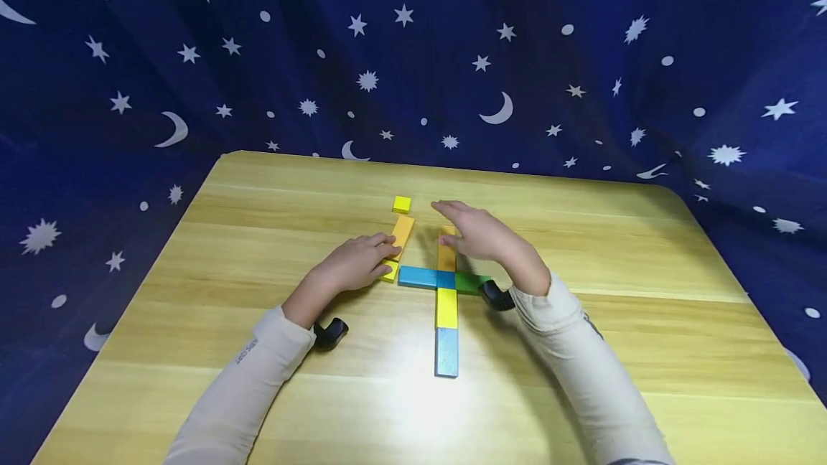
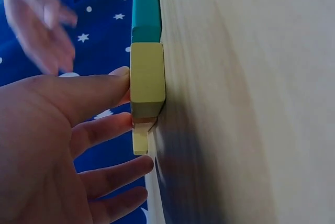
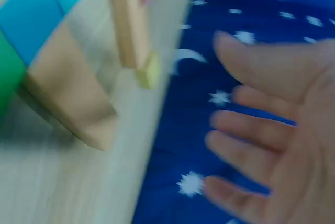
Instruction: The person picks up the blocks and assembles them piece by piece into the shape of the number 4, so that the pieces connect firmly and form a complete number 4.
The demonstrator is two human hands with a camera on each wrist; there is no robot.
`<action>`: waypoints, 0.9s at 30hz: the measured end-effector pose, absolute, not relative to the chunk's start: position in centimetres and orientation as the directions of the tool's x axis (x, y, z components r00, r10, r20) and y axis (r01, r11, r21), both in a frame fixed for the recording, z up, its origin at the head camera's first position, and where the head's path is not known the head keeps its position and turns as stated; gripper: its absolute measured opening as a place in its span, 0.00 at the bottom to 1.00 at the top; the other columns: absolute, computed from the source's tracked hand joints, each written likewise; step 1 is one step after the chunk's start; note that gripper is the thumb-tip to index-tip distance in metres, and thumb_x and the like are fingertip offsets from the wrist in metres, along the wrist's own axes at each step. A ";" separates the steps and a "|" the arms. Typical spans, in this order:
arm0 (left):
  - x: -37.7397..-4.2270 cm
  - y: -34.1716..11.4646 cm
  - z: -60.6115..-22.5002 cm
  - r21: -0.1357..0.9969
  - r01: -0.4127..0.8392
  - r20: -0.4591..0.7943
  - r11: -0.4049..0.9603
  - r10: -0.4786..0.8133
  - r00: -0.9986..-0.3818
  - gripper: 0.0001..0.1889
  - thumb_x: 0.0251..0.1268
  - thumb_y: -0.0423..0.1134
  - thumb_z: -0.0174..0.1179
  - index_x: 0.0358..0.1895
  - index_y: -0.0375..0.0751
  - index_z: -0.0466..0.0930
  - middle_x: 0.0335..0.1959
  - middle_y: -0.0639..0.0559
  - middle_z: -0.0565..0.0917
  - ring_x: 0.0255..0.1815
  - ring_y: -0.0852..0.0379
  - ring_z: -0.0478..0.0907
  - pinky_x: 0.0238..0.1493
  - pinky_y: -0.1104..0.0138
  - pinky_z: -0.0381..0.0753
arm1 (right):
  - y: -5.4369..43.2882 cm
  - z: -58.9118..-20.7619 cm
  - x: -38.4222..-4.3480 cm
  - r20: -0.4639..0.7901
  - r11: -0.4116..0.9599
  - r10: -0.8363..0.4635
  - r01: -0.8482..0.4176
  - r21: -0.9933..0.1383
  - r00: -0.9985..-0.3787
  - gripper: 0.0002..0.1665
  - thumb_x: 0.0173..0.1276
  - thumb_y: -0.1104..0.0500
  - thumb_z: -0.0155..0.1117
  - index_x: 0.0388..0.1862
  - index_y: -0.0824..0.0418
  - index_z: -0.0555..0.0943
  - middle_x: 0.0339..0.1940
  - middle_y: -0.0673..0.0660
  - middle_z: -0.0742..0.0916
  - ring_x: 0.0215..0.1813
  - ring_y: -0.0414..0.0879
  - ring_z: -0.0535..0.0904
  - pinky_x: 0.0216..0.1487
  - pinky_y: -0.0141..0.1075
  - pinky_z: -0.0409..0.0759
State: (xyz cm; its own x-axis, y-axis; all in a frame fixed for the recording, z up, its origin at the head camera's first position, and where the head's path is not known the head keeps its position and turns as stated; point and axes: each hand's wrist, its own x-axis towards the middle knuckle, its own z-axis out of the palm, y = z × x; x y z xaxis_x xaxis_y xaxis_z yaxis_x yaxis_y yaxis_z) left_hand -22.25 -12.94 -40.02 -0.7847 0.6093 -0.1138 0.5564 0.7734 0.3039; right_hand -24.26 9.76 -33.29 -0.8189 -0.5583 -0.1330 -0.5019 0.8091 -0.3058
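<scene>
My left hand [image 1: 354, 262] touches a yellow block [image 1: 390, 273] and an orange block [image 1: 405, 232] lying end to end. In the left wrist view the thumb and fingers, fairly straight, meet the side of the yellow block [image 2: 147, 72]. My right hand [image 1: 481, 234] is raised over another orange block [image 1: 446, 258], holding nothing; its fingers are spread in the right wrist view. That orange block joins a blue centre square [image 1: 446, 279], with a blue block [image 1: 417, 277] to its left and a green block [image 1: 469, 283] to its right. A yellow block [image 1: 446, 308] and a pale blue block [image 1: 446, 352] extend nearer me.
A small yellow block [image 1: 402, 204] lies just beyond the left orange block. The wooden table [image 1: 633, 336] has a far edge in front of a dark blue curtain [image 1: 413, 56] with stars and moons. Black wrist devices [image 1: 332, 334] are worn on both wrists.
</scene>
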 end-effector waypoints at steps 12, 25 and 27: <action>-22.0 -13.2 -40.5 0.306 0.559 -0.116 0.771 0.613 -0.781 0.21 0.68 0.44 0.50 0.62 0.46 0.69 0.65 0.47 0.66 0.65 0.46 0.65 0.62 0.51 0.66 | 4.1 -37.0 -30.6 -0.270 0.804 -0.564 -0.593 0.033 -0.780 0.28 0.69 0.67 0.44 0.67 0.52 0.64 0.71 0.55 0.64 0.71 0.51 0.59 0.64 0.54 0.63; -22.3 -13.0 -40.5 0.290 0.558 -0.109 0.777 0.606 -0.788 0.21 0.68 0.45 0.48 0.62 0.48 0.69 0.66 0.48 0.66 0.65 0.47 0.65 0.62 0.51 0.65 | 5.2 -37.0 -30.3 -0.332 0.821 -0.507 -0.563 0.098 -0.796 0.27 0.70 0.64 0.44 0.67 0.51 0.64 0.67 0.57 0.68 0.66 0.56 0.64 0.62 0.51 0.66; -22.3 -13.0 -40.5 0.294 0.556 -0.113 0.778 0.606 -0.788 0.21 0.68 0.46 0.48 0.62 0.47 0.68 0.66 0.48 0.66 0.65 0.47 0.65 0.62 0.51 0.65 | 5.4 -37.1 -30.2 -0.332 0.818 -0.511 -0.567 0.098 -0.793 0.28 0.69 0.66 0.45 0.67 0.52 0.64 0.67 0.57 0.68 0.66 0.56 0.65 0.62 0.51 0.66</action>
State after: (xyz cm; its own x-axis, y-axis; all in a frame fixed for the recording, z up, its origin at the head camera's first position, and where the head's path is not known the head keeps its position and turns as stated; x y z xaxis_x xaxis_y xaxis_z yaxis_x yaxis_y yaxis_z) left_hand -22.29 -12.99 -40.49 -0.7875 0.6058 -0.1131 0.5560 0.7776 0.2937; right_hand -30.25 5.35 -37.08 -0.7931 -0.5108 -0.3318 -0.5675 0.8175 0.0980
